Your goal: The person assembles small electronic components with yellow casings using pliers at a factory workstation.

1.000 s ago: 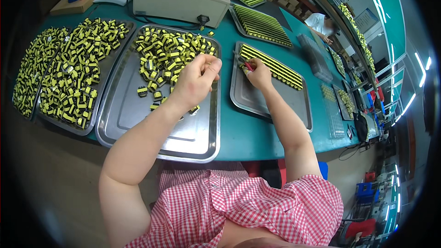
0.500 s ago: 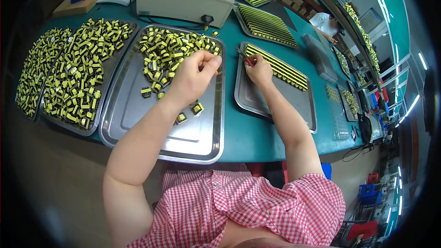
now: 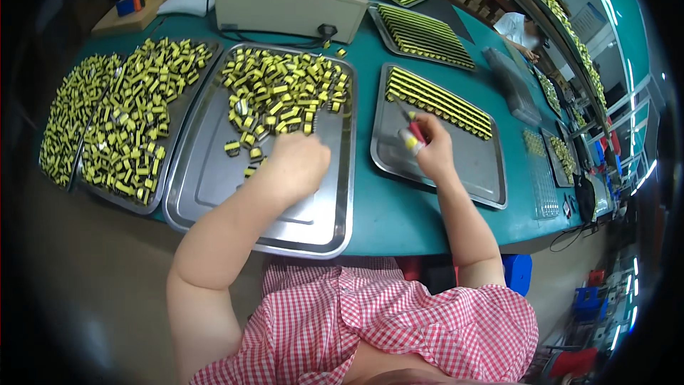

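My left hand [image 3: 296, 164] is curled down over the large steel tray [image 3: 335, 232], its fingers bent under and hidden, so what they hold cannot be made out. Around it lie loose yellow-and-black transformers [image 3: 278, 82], heaped in the tray's far half. On the right, my right hand [image 3: 436, 148] grips red-handled pliers [image 3: 415, 130] whose thin dark tip points away to the left. A small yellow-and-white blurred thing [image 3: 410, 140] shows by the handles. Beyond that hand, tight rows of transformers [image 3: 442, 103] fill the far part of a second steel tray [image 3: 456, 167].
Two trays heaped with transformers [image 3: 128, 121] stand at the left. A beige boxy device [image 3: 288, 3] sits at the back, with a black plug [image 3: 327, 31] before it. Farther right are another filled tray [image 3: 424, 36], clear plastic trays [image 3: 509, 85] and a co-worker [image 3: 516, 32].
My left hand has come down and nearer, with its fingers now turned under. My right hand has drawn back from the rows with the pliers, toward the right and nearer.
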### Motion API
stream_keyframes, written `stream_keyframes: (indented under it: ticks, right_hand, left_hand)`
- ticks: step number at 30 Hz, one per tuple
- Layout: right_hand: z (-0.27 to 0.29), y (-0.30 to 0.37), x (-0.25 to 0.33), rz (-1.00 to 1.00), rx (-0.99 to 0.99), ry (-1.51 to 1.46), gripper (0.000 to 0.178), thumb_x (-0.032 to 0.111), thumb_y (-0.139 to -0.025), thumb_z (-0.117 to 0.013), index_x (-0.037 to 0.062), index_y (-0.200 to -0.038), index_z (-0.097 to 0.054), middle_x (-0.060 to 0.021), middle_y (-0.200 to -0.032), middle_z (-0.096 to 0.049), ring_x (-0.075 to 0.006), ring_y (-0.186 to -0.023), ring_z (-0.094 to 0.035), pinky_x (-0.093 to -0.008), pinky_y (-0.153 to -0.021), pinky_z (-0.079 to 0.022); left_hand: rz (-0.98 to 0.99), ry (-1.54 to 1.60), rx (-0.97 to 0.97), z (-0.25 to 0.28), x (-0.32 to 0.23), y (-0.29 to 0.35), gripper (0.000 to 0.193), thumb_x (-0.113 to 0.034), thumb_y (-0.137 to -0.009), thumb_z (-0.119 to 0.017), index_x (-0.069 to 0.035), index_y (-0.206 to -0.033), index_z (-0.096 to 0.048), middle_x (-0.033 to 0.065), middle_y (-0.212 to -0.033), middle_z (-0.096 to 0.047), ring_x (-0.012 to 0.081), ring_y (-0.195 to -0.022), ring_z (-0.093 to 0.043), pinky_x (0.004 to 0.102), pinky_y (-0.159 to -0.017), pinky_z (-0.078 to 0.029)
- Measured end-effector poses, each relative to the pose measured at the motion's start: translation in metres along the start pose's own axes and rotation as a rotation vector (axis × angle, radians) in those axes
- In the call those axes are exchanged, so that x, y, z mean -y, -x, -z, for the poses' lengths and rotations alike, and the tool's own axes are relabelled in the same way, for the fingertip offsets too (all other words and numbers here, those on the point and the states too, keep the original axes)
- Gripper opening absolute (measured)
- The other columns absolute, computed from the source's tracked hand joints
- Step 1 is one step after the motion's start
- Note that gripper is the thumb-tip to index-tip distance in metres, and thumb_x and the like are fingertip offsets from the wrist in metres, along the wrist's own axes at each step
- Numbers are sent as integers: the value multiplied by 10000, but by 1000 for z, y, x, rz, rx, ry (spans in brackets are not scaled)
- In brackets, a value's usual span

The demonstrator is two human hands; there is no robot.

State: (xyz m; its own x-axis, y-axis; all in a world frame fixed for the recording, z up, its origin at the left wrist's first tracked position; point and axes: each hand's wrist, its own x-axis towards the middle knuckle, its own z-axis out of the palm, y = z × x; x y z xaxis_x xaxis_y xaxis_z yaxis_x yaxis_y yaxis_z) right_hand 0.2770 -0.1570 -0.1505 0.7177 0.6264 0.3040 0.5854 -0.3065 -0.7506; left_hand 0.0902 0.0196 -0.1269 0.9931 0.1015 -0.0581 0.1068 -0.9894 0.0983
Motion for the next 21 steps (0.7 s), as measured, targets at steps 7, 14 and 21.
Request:
stream_keyframes:
  ticks: [7,14,21]
  right_hand:
    - [-2,28,12,0,109,-215,382,132,-741,-709,6,-1059,-540,-93,-895,-626,-138,-829,-589,-262,-769,-471]
    - [-11,48,26,-82,452,-456,417,83,-780,-672,-16,-1137,-481,-100,-996,-605,-138,-940,-571,-267,-832,-448]
    - [-10,44,27,-200,464,-515,377,133,-774,-688,-7,-1079,-514,-83,-969,-608,-119,-914,-567,-263,-821,-445]
  left_hand:
    - [17,-51,-132,-6,-16,5,236,-168,-646,-665,-59,-843,-595,102,-845,-582,271,-824,-578,388,-675,-480]
    - [-165,289,-601,-8,-43,-8,289,-110,-595,-724,-33,-816,-554,102,-800,-542,284,-752,-547,367,-627,-460]
    - [-288,374,-714,-16,-46,-18,350,-100,-582,-740,-31,-872,-557,107,-776,-551,290,-706,-543,367,-608,-457]
